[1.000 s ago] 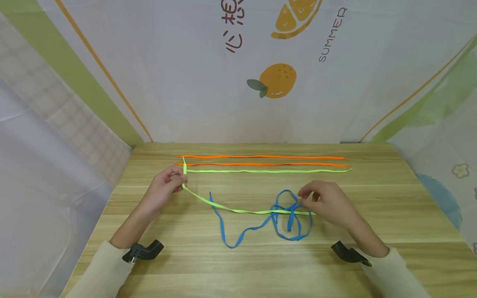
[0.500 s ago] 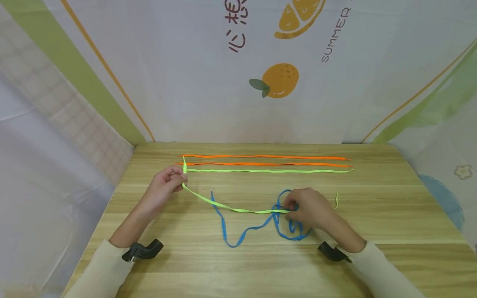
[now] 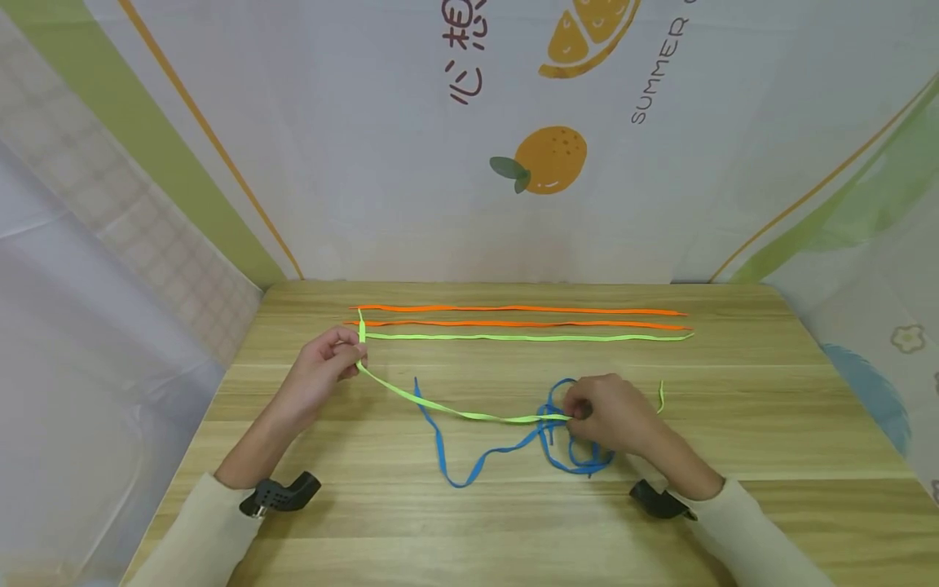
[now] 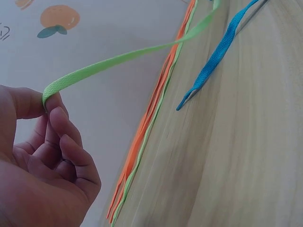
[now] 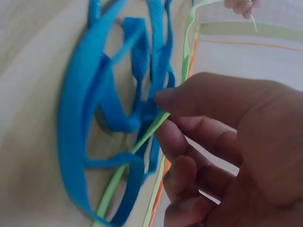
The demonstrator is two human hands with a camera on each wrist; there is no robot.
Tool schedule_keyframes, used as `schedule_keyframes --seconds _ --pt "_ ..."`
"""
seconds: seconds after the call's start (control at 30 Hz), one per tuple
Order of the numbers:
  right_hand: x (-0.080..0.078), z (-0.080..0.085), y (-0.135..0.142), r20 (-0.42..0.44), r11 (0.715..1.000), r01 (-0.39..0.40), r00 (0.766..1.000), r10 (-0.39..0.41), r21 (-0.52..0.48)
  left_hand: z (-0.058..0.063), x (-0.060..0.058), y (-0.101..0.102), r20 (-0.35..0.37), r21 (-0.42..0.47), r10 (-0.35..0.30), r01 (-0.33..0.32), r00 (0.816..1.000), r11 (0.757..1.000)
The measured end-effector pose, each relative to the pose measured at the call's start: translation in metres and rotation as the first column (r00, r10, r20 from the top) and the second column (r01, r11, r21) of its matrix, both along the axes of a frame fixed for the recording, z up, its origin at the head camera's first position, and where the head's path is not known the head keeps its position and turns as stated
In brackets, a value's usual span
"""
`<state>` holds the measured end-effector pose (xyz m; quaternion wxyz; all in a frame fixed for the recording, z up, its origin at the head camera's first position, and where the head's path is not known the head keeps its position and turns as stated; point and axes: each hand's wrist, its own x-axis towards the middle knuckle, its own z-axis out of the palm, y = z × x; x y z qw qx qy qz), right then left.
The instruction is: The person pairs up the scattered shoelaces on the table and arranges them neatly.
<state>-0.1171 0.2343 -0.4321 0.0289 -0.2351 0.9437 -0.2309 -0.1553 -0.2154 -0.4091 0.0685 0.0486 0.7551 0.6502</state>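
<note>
A yellow-green shoelace sags between the two hands. My left hand pinches it near one end, and that short end points up past the fingers. Over the tangled blue shoelace, my right hand pinches the same green lace between thumb and index finger. In the right wrist view, loops of the blue shoelace lie close behind the fingertips, and the green shoelace runs across them. The other tip of the green lace shows to the right of the right hand; the stretch between is partly hidden behind that hand.
Two orange shoelaces, the far orange one and the near orange one, lie straight along the back of the wooden table. Parallel in front lies another green shoelace. A printed cloth hangs behind the table.
My right hand has moved left over the blue tangle, now pinching the green lace there; the lace's right tip has come into view. The left hand has stayed in place.
</note>
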Motion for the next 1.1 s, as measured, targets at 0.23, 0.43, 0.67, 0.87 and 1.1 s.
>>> schedule_keyframes --seconds 0.23,0.43,0.67,0.87,1.1 --pt "-0.003 0.008 0.021 0.13 0.979 -0.074 0.987 0.099 -0.189 0.001 -0.001 -0.005 0.015 0.052 0.023 -0.024 1.0 0.998" --pt "-0.004 0.012 0.039 0.226 0.945 -0.103 0.958 0.179 -0.31 0.0 -0.001 -0.009 0.02 0.085 0.035 -0.036 0.999 0.996" --pt "-0.007 0.012 0.055 0.257 0.925 -0.09 0.946 0.195 -0.37 -0.001 -0.002 -0.011 0.03 0.128 0.053 -0.056 0.998 0.99" --pt "-0.009 0.014 0.067 0.302 0.905 -0.062 0.931 0.204 -0.42 -0.002 -0.002 -0.014 0.035 0.151 0.057 -0.062 0.998 0.987" --pt "-0.01 0.014 0.084 0.321 0.908 -0.008 0.934 0.156 -0.418 -0.003 -0.003 -0.018 0.044 0.214 0.076 -0.084 0.996 0.973"
